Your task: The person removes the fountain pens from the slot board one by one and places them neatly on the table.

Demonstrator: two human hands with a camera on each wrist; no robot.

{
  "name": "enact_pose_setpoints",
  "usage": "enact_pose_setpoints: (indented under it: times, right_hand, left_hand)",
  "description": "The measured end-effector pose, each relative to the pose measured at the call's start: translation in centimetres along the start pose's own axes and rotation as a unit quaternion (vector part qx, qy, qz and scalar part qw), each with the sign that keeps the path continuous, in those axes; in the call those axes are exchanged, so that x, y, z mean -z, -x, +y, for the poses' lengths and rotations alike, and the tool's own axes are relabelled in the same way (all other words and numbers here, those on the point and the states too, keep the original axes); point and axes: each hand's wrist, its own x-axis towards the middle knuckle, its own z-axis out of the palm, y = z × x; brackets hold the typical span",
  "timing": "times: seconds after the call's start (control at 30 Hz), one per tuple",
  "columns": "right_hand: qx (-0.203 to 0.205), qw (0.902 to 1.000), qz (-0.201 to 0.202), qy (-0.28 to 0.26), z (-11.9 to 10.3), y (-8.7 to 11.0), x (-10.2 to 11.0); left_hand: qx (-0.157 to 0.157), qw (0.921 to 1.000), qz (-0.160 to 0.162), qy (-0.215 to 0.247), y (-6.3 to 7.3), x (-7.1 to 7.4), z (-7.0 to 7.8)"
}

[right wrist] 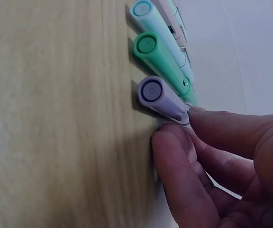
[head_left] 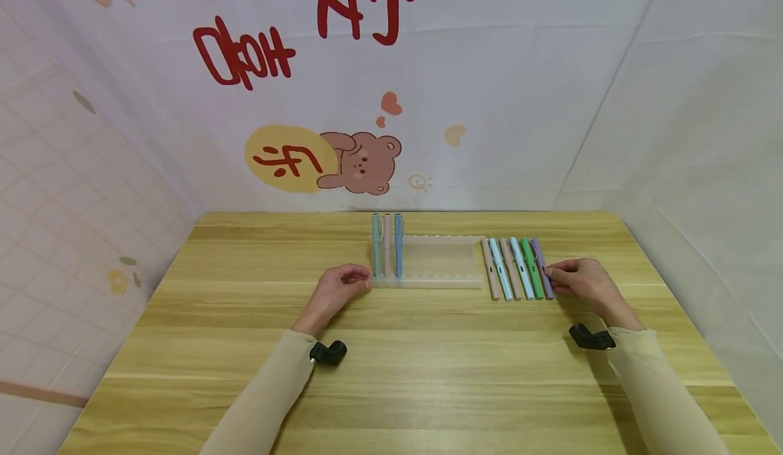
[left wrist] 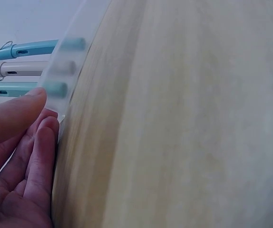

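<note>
Near the back of the table lies a clear pen tray [head_left: 443,282], with a green-blue [head_left: 376,247], a pale pink [head_left: 387,247] and a blue fountain pen [head_left: 399,247] side by side at its left end. My left hand [head_left: 339,288] holds the tray's near left corner, thumb [left wrist: 24,109] at the front strip and fingers curled beside it. To the right of the tray, several capped fountain pens lie in a row. The purple pen [head_left: 541,268] ends that row; my right hand [head_left: 584,281] pinches its right side between thumb [right wrist: 222,128] and fingertips, the pen still lying among the others.
The row also holds a green pen [head_left: 531,268], light blue pens [head_left: 518,264] and greyish-pink pens [head_left: 491,271]. A white printed cloth [head_left: 489,88] hangs behind the wooden table [head_left: 428,373]. Black wrist cameras [head_left: 330,353] sit on both forearms.
</note>
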Motion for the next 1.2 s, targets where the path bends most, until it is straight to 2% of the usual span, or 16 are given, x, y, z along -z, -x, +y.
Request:
enact_pose_setpoints:
  times: [0.07,0.17,0.4,0.57,0.8,0.93,1.2]
  right_hand:
    - [0.001,1.0,0.0,0.002,0.0,0.1,0.0]
    - [0.002,1.0,0.001,0.005,0.0,0.3,0.0]
    - [0.008,0.9974,0.015,0.069,0.0,0.9,0.0]
    - [0.007,0.9945,0.031,0.1,0.1,1.6,-0.1]
    - [0.011,0.9959,0.059,0.068,0.1,2.6,-0.4]
    - [0.016,0.9964,0.065,0.052,-0.5,3.1,-0.9]
    - [0.061,0.9952,0.076,0.014,-2.6,4.2,-2.6]
  left_hand:
    - [0.0,1.0,-0.002,-0.002,0.7,0.1,1.1]
    - [-0.011,0.9999,0.002,-0.008,1.1,0.3,1.7]
    - [-0.016,0.9998,0.008,-0.006,-1.0,0.3,-2.0]
    - [-0.03,0.9995,0.008,-0.003,-1.0,0.3,-2.0]
    - [-0.021,0.9997,0.011,-0.004,-1.0,0.3,-2.1]
    - [-0.026,0.9994,0.018,-0.015,-1.2,0.2,-2.2]
    - [-0.028,0.9993,0.013,-0.019,-1.2,0.3,-2.0]
